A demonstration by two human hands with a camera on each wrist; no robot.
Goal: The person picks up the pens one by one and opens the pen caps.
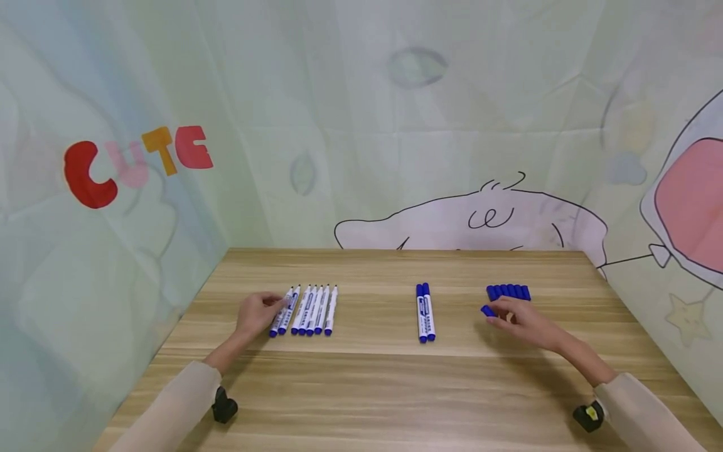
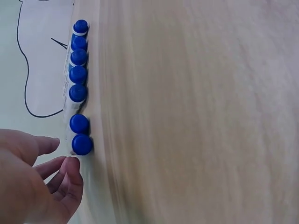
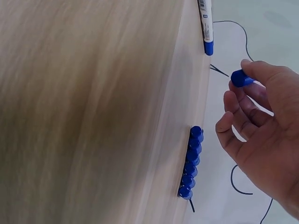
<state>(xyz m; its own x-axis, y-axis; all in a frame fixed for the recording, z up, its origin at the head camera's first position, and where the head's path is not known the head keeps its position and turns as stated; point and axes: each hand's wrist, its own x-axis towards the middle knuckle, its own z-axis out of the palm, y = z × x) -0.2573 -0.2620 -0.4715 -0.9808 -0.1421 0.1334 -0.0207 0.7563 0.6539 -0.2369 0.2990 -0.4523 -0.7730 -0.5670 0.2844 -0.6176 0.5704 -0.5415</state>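
Observation:
On the left side of the table lies a row of several uncapped white markers (image 1: 311, 314), tips pointing away, blue ends towards me. My left hand (image 1: 260, 312) is beside the row's leftmost marker (image 1: 277, 321), its fingertips right at the barrel. In the left wrist view, the thumb and fingers stand apart near that marker's blue end (image 2: 81, 144). Off to the right, my right hand (image 1: 525, 321) pinches a blue marker cap (image 3: 241, 78) between thumb and finger, the other fingers loosely bent. Just beyond it is a row of several blue caps (image 1: 509, 292), side by side.
Two capped blue markers (image 1: 426, 314) lie side by side between the hands. Behind the wooden table (image 1: 361, 402) hangs a printed cloth backdrop (image 1: 361, 125) with cartoon drawings. Each wrist carries a small black camera.

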